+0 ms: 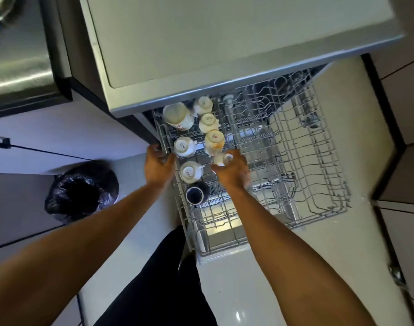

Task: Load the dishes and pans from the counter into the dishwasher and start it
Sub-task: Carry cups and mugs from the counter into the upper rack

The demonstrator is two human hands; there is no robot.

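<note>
The dishwasher's upper wire rack is pulled out below the counter. Several white cups sit upside down along its left side, with a dark blue mug nearest me. My left hand grips the rack's left edge. My right hand holds a small white cup over the rack, just below an orange-marked cup. The right half of the rack holds nothing.
A bin lined with a black bag stands on the floor at the left. The open dishwasher door lies below the rack. A steel sink is at the upper left. My dark trouser leg is beside the door.
</note>
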